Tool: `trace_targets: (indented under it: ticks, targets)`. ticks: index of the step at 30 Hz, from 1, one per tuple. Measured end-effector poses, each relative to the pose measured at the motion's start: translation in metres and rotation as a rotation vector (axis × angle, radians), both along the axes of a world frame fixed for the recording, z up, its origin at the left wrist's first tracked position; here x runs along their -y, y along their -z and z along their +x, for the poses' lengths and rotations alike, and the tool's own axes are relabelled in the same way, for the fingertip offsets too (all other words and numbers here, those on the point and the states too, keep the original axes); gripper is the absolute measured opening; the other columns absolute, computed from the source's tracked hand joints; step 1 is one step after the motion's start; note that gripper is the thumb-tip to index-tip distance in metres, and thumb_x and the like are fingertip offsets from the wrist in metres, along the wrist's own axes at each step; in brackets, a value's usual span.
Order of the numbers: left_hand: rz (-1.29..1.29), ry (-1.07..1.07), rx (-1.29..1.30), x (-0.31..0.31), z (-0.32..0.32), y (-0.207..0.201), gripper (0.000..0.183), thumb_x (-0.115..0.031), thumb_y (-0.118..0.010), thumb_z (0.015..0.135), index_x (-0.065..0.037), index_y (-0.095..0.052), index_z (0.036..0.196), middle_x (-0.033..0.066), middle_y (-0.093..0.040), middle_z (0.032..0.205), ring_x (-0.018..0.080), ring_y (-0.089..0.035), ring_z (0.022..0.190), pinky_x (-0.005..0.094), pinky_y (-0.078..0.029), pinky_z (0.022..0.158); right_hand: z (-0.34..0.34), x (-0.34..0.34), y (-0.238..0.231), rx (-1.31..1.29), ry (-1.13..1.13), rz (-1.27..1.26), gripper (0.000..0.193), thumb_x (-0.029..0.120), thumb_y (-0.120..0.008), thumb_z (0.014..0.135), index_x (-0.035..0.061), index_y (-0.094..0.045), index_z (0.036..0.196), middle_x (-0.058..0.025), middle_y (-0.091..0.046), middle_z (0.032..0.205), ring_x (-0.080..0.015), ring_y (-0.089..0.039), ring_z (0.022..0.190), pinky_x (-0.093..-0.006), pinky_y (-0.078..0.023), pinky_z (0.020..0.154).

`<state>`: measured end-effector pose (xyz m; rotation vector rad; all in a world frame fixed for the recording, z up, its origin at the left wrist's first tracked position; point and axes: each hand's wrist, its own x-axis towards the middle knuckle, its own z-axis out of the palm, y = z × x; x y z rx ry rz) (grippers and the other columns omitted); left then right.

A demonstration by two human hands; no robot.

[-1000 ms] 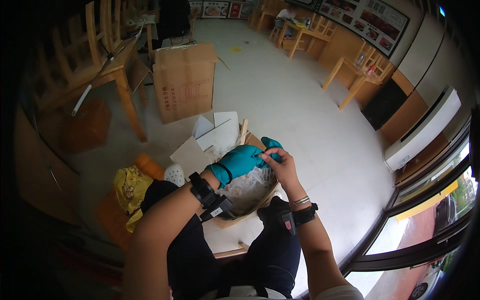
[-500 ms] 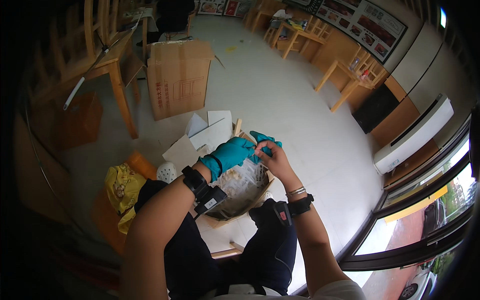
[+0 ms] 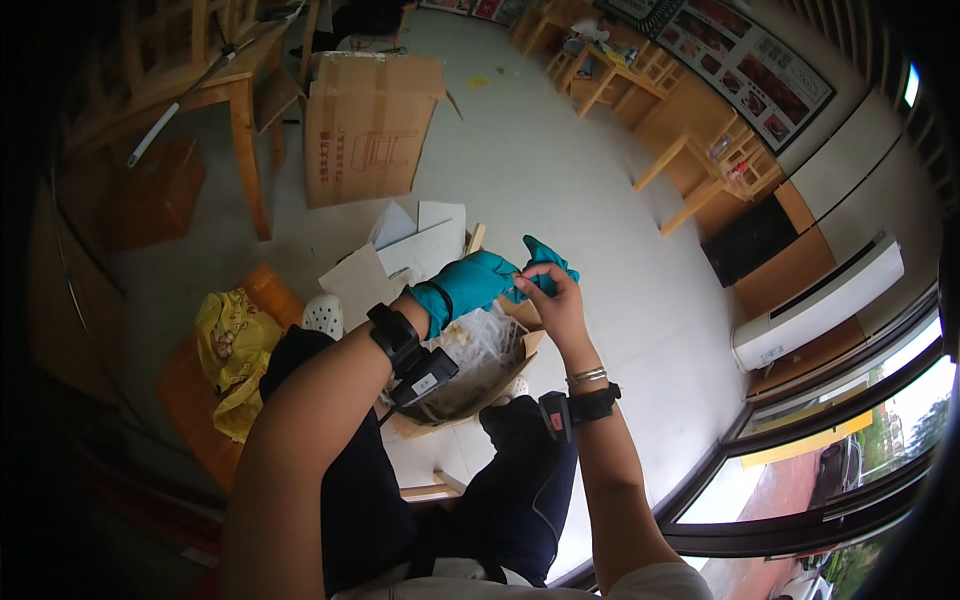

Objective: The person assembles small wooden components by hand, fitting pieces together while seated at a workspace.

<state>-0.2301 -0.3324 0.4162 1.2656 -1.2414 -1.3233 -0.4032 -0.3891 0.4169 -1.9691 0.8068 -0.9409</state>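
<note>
My left hand (image 3: 470, 282), in a teal glove with a dark band at its cuff, is closed, its fingertips meeting my right hand's. My bare right hand (image 3: 556, 302) pinches with thumb and forefinger. A loose teal glove (image 3: 540, 252) sticks up past its fingers and seems held in them. Whatever lies between the meeting fingertips is too small to tell. Below the hands, between my legs, stands an open carton (image 3: 533, 352) lined with a clear plastic bag (image 3: 490, 340). Pale pieces show through the plastic, partly hidden by my left wrist.
A yellow bag (image 3: 238, 335) of small pale pieces lies on an orange stool-like surface (image 3: 190, 385) at left. White boards (image 3: 425, 250) lean behind the carton. A tall cardboard box (image 3: 370, 130) and wooden table (image 3: 245, 150) stand farther off. Windows (image 3: 800, 480) line the right.
The head view has shifted slightly. Both hands stay together at the fingertips; the loose glove's end now stands higher above my right fingers.
</note>
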Motion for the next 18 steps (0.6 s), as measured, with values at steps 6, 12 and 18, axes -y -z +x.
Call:
trace_targets:
  ticks: [6, 12, 18]
  targets:
    - [-0.031, 0.090, 0.100, -0.001, -0.002, 0.004, 0.021, -0.020, -0.059, 0.083, -0.007, -0.065, 0.100, 0.0042, -0.064, 0.088, 0.0110, -0.056, 0.073, 0.0251, -0.046, 0.060, -0.010, 0.002, -0.006, -0.090, -0.063, 0.189, 0.010, 0.010, -0.068, 0.082, 0.0029, -0.062, 0.083, 0.0016, -0.059, 0.080, -0.0072, -0.053, 0.076, -0.0220, -0.045, 0.070]
    - [-0.017, 0.036, 0.063, -0.006, -0.007, -0.003, 0.021, -0.025, -0.062, 0.083, -0.007, -0.064, 0.094, 0.0029, -0.059, 0.077, 0.0119, -0.054, 0.068, 0.0250, -0.046, 0.059, -0.013, 0.011, 0.004, -0.101, -0.091, 0.120, 0.009, 0.012, -0.065, 0.085, 0.0042, -0.061, 0.085, 0.0023, -0.058, 0.079, -0.0072, -0.051, 0.074, -0.0218, -0.043, 0.068]
    - [0.011, 0.010, 0.060, -0.004, -0.006, 0.001, 0.021, -0.027, -0.063, 0.084, -0.006, -0.065, 0.089, 0.0027, -0.059, 0.076, 0.0109, -0.051, 0.062, 0.0249, -0.044, 0.055, -0.009, 0.016, 0.009, -0.090, -0.158, 0.174, 0.006, 0.012, -0.060, 0.089, 0.0070, -0.057, 0.088, 0.0061, -0.052, 0.074, -0.0026, -0.040, 0.062, -0.0193, -0.031, 0.054]
